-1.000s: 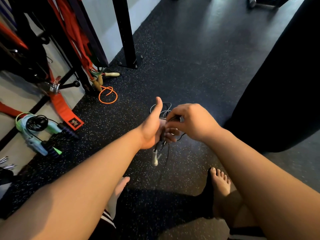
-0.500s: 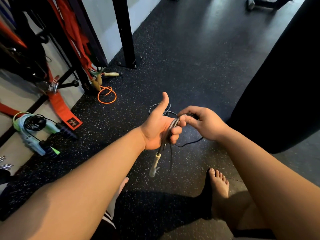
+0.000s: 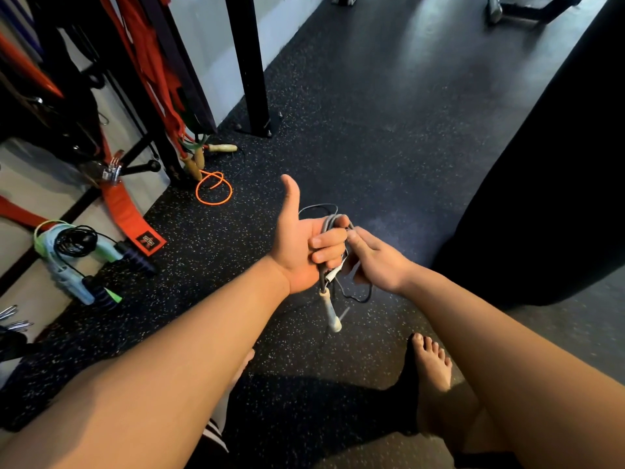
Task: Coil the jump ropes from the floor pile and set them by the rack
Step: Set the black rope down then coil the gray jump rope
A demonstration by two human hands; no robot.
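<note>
Grey rope (image 3: 329, 221) in left hand (image 3: 297, 247), right hand (image 3: 378, 262) pinching (floor (image 3: 389, 113) stretches ahead).

Centre: grey coiled jump rope (image 3: 333, 225) in left hand (image 3: 301, 248), right hand (image 3: 375, 262) touching it from right. Orange cord loop (image 3: 213, 189) on speckled black rubber floor (image 3: 372, 113) ahead-left, black steel upright post (image 3: 248, 62) behind it. Big black punching bag (image 3: 541, 164) right.

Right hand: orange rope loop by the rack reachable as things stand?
Probably not yet. The right hand pinches the grey jump rope that the left hand grips, and the orange rope lies on the floor, off past the left hand.
</note>
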